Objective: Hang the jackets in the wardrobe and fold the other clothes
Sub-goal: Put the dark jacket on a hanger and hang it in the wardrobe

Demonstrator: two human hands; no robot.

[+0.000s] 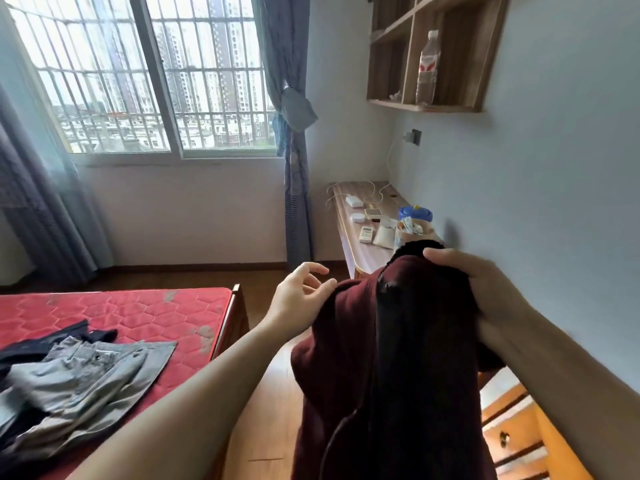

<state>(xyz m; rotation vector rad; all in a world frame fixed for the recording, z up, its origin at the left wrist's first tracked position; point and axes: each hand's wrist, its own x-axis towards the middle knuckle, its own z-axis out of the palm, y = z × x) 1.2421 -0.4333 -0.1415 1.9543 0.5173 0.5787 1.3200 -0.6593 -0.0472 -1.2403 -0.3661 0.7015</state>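
Right hand (485, 292) has a firm grip on the top of a maroon jacket (388, 375), fingers curled over its dark collar, and the garment hangs straight down from that grip in mid-air above the floor (270, 393). Left hand (301, 296) sits just beside the jacket's upper edge, fingers spread and relaxed, grasping nothing; whether a fingertip brushes the cloth, I can't tell. No hanger shows, and no wardrobe either, so by my reading the hanging is not yet done for this one.

Well off to the left of the grip and lower down, a loose pile waits on the bed (138, 306): grey jeans (86, 375) sprawled unfolded, with dark clothes (52, 341) bunched against them. None of it looks folded, so I'd judge the job early on, with folding and hanging all to come.

The bed is a bare red quilted mattress, worn in patches. Just beyond the grip a wooden desk (353, 237) stands against the wall, carrying a remote, chargers with cables, a blue-lidded jar (415, 214) and small packets. High above the grip, a wall shelf (429, 105) holds a bottle (427, 67). Far left, a barred window (138, 74) with grey curtains looks out on tower blocks. Below the right arm, orange drawers (519, 431).
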